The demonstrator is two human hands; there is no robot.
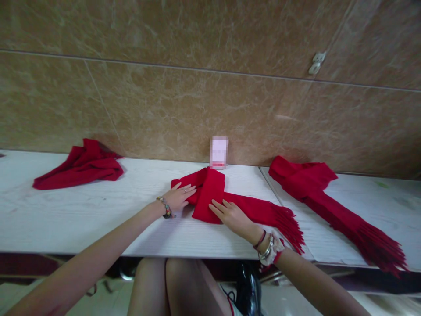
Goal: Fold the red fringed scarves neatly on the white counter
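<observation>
- Brown marbled wall tiles [184, 101] rise behind a white wood-grain table [148, 241].
- One red fringed scarf [212, 184] lies at the table's middle, its wide band crossing a folded loop, its fringe pointing near right.
- Left hand [180, 197] rests palm down on the loop, fingers extended and slightly apart, pressing rather than gripping; the right hand [234, 216] lays its straight, loosely parted fingers on the band's near-right edge, apparently pinching nothing.
- The step in hand seems to be folding or smoothing the band; the next move probably calls for steadying the loop while the right hand squares that edge.
- A second red scarf [322, 199], fringed and crossed over itself, lies at right; a bunched red cloth [85, 169] lies at left, any fringe out of sight.
- Hard to read: the layers under the band, both palms, and a small packet [219, 151] by the wall, blurred into blocks.
</observation>
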